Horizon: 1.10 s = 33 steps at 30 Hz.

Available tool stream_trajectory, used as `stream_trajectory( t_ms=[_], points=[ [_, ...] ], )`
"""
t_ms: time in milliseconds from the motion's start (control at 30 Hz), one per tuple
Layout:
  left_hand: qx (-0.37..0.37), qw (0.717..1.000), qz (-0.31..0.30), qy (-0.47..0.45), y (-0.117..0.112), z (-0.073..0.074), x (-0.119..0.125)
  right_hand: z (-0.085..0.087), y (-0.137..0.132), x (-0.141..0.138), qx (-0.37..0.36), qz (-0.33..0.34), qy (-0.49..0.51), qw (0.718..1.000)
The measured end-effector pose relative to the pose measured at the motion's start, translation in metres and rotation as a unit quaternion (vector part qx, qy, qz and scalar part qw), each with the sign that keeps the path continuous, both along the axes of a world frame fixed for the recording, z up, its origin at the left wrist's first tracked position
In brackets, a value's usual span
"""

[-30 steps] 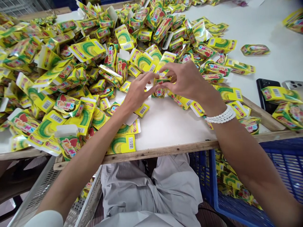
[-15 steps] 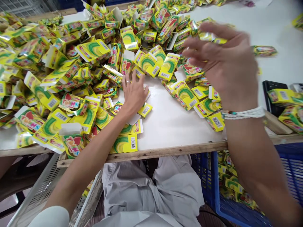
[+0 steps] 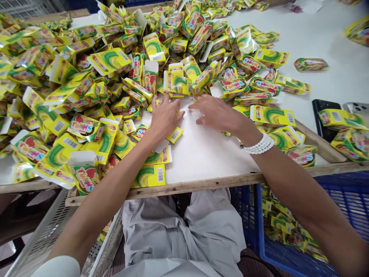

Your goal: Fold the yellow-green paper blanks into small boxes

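A large heap of flat yellow-and-green printed cartons (image 3: pixel 86 88) covers the white tabletop (image 3: pixel 207 154), with the word "TWINS" legible on some. My left hand (image 3: pixel 165 117) rests with its fingers spread at the heap's front edge, and a small barcoded carton (image 3: pixel 175 135) lies just below it. My right hand (image 3: pixel 215 114) lies flat on the white surface, its fingertips pointing left toward my left hand. Neither hand holds anything. A white beaded bracelet (image 3: pixel 261 145) circles my right wrist.
A black phone (image 3: pixel 324 117) and a silver phone (image 3: pixel 356 107) lie at the right, partly under cartons. A wooden rail (image 3: pixel 196 184) edges the table. Below it, a blue crate (image 3: pixel 343 207) holds cartons beside my grey-clad lap, with a grey perforated crate (image 3: pixel 49 227) at left.
My right hand has come down from its raised, spread position over the heap and now lies flat on the table. My left hand has shifted little. Some cartons near my hands have moved.
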<state>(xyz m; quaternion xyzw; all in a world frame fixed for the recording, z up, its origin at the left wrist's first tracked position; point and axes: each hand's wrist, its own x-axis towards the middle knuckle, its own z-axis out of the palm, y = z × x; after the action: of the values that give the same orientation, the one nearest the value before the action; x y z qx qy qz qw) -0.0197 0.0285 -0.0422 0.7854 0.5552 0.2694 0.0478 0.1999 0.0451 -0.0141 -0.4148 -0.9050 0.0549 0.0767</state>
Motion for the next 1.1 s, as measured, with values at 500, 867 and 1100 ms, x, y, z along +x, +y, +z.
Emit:
stream_trajectory(
  t_ms=[500, 867, 1100],
  points=[
    [-0.044, 0.997, -0.067, -0.017, -0.003, 0.014, 0.006, 0.047, 0.003, 0.04, 0.007, -0.054, 0.15, 0.987],
    [-0.216, 0.865, -0.277, -0.359, -0.001, 0.017, 0.018, 0.064, -0.021, -0.004, -0.062, -0.017, 0.515, 0.855],
    [-0.22, 0.842, -0.227, -0.437, -0.006, 0.017, 0.018, 0.064, -0.012, -0.002, -0.06, -0.024, 0.533, 0.844]
  ],
)
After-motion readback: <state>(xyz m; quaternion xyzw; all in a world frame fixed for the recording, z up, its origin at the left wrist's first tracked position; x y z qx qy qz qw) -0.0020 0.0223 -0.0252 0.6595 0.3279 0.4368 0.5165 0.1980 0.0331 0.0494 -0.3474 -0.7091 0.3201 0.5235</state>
